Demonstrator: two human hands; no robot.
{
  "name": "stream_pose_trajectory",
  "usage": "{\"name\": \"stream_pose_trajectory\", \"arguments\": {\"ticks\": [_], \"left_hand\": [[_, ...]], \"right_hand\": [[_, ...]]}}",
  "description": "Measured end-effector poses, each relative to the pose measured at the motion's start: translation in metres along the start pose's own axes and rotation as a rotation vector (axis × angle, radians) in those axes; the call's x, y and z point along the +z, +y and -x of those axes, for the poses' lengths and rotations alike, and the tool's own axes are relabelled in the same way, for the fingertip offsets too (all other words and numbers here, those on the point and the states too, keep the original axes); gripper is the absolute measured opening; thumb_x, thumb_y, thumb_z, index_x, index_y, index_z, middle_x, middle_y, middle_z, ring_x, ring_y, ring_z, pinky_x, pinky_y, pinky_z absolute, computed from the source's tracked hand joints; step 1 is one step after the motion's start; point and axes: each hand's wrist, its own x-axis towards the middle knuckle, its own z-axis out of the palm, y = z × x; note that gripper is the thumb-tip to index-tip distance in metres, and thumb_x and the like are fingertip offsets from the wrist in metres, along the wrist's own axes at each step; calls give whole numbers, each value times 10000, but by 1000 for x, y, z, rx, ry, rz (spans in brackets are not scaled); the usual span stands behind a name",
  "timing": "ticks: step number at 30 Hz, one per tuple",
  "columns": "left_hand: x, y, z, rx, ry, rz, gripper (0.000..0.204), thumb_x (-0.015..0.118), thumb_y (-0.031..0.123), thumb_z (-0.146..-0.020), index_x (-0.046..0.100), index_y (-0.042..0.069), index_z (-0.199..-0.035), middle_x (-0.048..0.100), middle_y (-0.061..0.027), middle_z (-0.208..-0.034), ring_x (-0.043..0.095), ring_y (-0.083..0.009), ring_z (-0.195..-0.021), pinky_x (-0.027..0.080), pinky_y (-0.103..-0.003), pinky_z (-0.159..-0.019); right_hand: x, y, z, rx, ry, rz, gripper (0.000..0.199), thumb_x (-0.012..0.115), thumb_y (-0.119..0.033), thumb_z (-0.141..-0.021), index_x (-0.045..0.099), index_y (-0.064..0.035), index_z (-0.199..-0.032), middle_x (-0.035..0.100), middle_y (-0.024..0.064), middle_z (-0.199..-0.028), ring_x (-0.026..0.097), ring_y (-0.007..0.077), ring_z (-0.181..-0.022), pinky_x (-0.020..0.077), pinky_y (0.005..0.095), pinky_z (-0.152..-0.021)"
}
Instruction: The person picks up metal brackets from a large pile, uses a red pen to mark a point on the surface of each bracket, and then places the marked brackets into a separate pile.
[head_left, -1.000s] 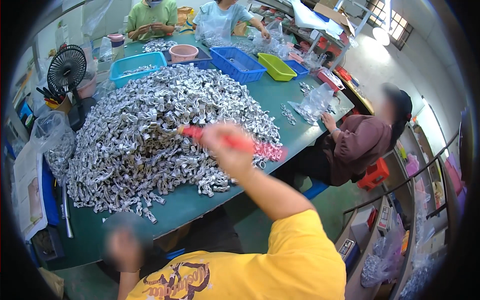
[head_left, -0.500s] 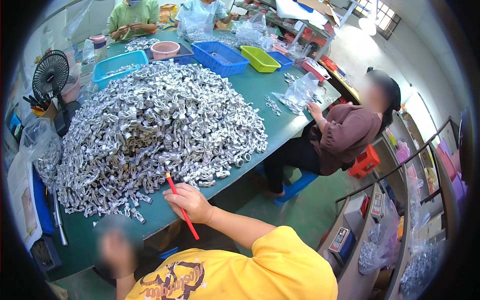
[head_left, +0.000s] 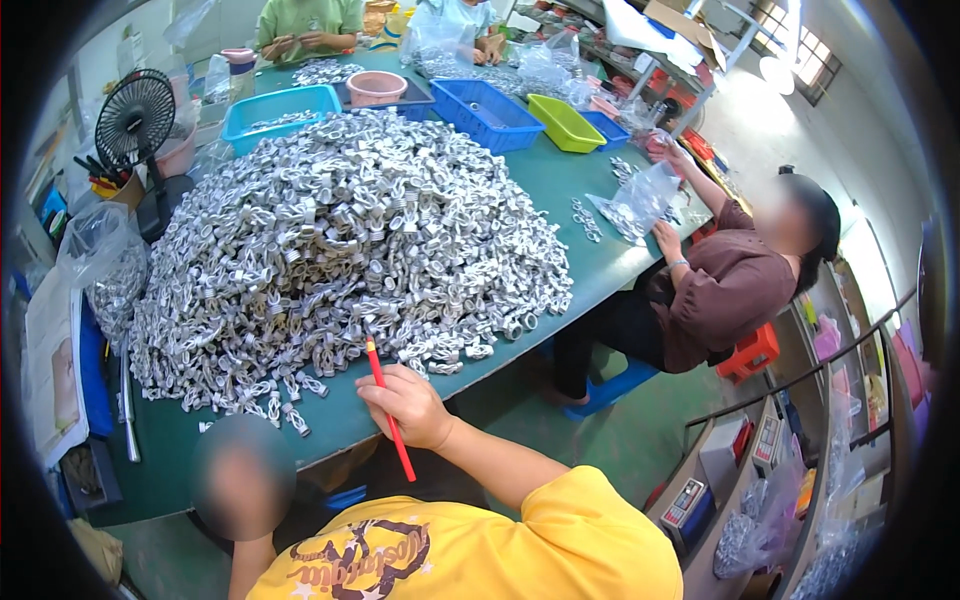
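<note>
- Head view: right hand (head_left: 412, 405), grip closed round red stick (head_left: 399, 440)
- Left hand (head_left: 243, 492): blurred; cannot tell its grip
- Grey loops (head_left: 370, 225) piled on the bench (head_left: 545, 180)

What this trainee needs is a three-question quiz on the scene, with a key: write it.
1. What does the person's right hand hold? A) a plastic bag; B) a red stick; C) scissors.
2. True or false: in the picture, the lime-green tray stands to the right of the pink bowl.
3. Fill in: the sleeve of the arm holding the stick is ___ in colour.

Key: 1 B; 2 true; 3 yellow.
</note>
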Motion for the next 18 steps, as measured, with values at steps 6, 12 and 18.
{"name": "stream_pose_trajectory", "arguments": {"ticks": [6, 12, 18], "left_hand": [[2, 5, 6, -452, -2, 671, 108, 422, 75, -918, 522, 55, -881, 498, -36, -788, 447, -135, -711, 398, -252, -660], [-12, 9, -2, -298, 183, 346, 114, 595, 124, -825, 547, 51, -751, 531, -87, -699, 491, -223, -605, 419, -340, -557], [-28, 24, -41, -26, -10, 347, 394, 762, 269, -636, 624, 60, -939, 619, -138, -923, 587, -332, -838, 481, -400, -752]], "right_hand": [[-4, 5, 4, 27, -14, 9, 269, 617, 31, -657, 582, -19, -919, 625, 120, -918, 588, 315, -840, 488, 371, -745], [12, 7, -3, -85, -13, -22, 272, 619, 49, -641, 580, -19, -901, 630, 128, -879, 607, 315, -755, 499, 371, -681], [3, 7, 5, -81, 22, -11, 232, 593, 87, -649, 577, -10, -859, 642, 148, -814, 634, 302, -721, 509, 363, -645]]}}
